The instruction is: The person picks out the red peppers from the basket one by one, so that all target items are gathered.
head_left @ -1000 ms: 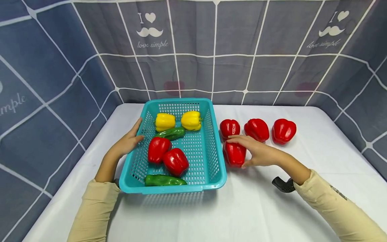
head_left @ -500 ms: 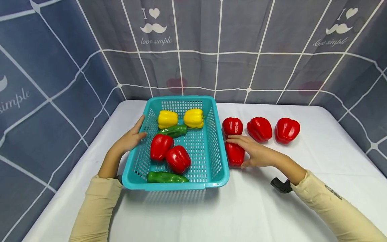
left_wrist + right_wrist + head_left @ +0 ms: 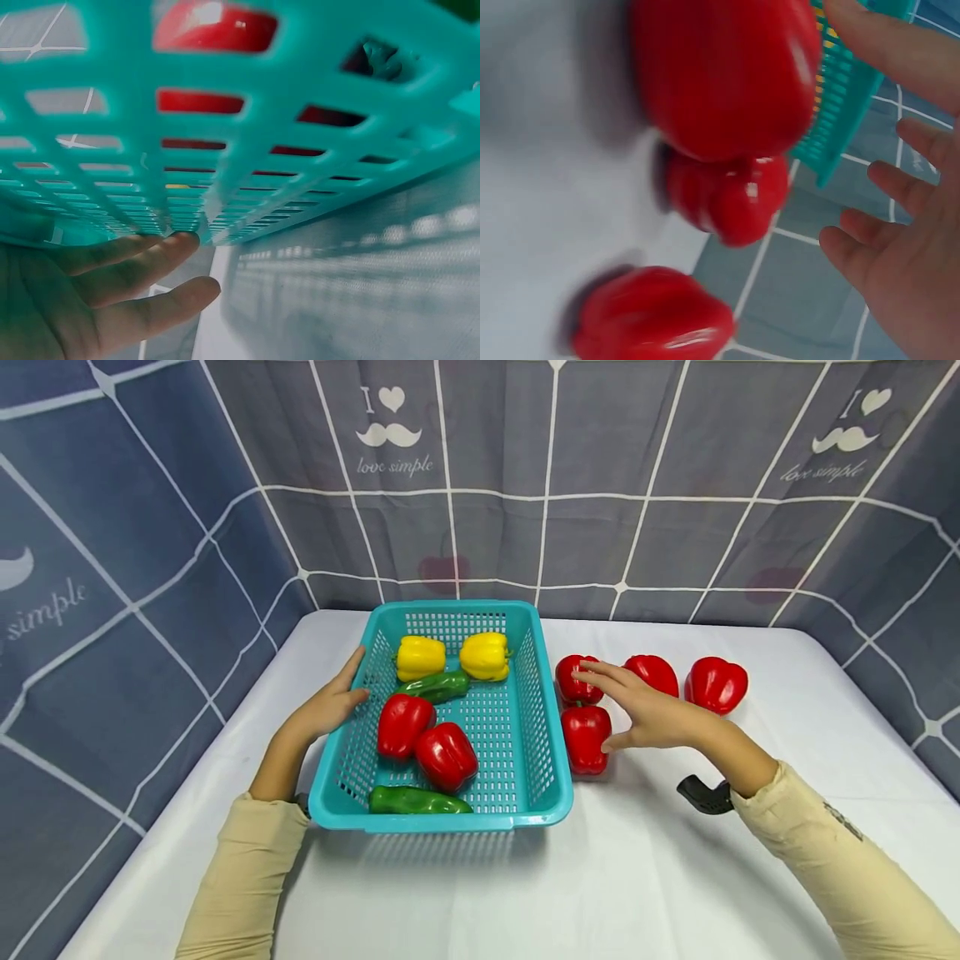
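My left hand [image 3: 330, 703] rests at the left rim of a turquoise plastic basket [image 3: 557, 752], thumb over the rim. In the left wrist view its straight, relaxed fingers [image 3: 154, 262] lie along the outside of the slotted wall. My right hand [image 3: 652, 710] hovers with spread fingers over the front red bell pepper [image 3: 587, 739], holding nothing. Its thumb overlaps that pepper's right edge in the head view; the right wrist view shows a gap between palm and pepper. Just behind sits another red bell pepper [image 3: 573, 675], partly covered by my fingertips.
Inside the basket lie two yellow bell peppers [image 3: 420, 658], two red bell peppers [image 3: 447, 757] and two long green peppers [image 3: 420, 800]. Two more red bell peppers [image 3: 716, 685] stand farther right on the white tablecloth [image 3: 637, 877]. Grey checked cloth [image 3: 495, 539] encloses the back and sides.
My right hand has let go of the front red bell pepper and lifted up and back, its fingers spreading. The left hand stays at the basket rim; the whole view has shifted slightly.
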`<state>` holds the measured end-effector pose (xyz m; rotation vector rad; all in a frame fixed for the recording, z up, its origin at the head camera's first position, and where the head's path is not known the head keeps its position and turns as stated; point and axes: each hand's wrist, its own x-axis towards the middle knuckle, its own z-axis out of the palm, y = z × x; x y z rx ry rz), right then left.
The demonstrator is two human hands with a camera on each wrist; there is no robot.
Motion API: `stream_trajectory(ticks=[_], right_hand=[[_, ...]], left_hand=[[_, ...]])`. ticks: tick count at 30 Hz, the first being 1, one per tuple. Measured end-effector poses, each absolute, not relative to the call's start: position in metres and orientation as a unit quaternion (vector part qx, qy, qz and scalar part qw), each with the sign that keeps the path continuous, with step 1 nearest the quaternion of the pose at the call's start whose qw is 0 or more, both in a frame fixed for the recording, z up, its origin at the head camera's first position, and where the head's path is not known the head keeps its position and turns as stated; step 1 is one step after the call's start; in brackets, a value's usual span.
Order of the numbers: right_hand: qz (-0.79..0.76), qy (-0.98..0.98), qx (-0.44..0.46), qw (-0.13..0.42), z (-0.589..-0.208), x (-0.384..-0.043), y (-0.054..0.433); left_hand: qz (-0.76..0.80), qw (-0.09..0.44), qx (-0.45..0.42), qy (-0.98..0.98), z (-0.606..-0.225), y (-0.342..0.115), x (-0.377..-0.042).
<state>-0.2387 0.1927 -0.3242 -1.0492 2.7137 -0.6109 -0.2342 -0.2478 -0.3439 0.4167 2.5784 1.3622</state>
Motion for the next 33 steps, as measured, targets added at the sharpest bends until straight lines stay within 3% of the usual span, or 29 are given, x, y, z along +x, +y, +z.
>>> stream_trajectory(ticks=[16, 33], right_hand=[[-0.217, 0.878, -0.417, 0.088, -0.295, -0.259, 0.133], [-0.155, 0.832, -0.506, 0.168, -0.306, -0.234, 0.052]], left_hand=[[0.452, 0.098, 0.132, 0.877, -0.346, -0.250, -0.231], [0.448, 0.092, 0.134, 0.879, -0.343, -0.247, -0.232]])
